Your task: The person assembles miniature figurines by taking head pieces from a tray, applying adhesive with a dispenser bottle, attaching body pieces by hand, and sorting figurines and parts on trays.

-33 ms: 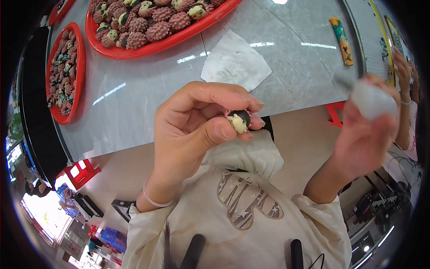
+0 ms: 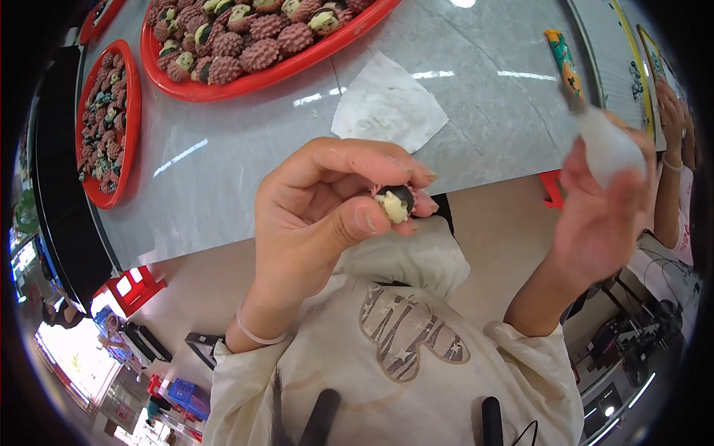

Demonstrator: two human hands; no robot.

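Note:
Between the thumb and fingertips of my left hand [image 2: 309,201] sits a small spiky pink toy figure [image 2: 395,203] with a black and cream front. That hand is closed on it, in front of the table's near edge. Off to the right, my right hand [image 2: 595,230] is wrapped round a white squeeze bottle [image 2: 611,152] with a thin nozzle pointing up and away. Motion blurs the bottle and its nozzle tip. The two hands are well apart.
A large red tray [image 2: 204,94] heaped with similar spiky figures stands at the far left, beside a smaller red tray [image 2: 135,111] of them. White tissue [image 2: 390,104] lies beyond my left hand. An orange and green packet [image 2: 563,59] lies far right; another person's hand [image 2: 671,119] is beyond.
My right hand has shifted slightly, and the bottle has tipped so its nozzle points more upward. The left hand and the figure in it have barely moved.

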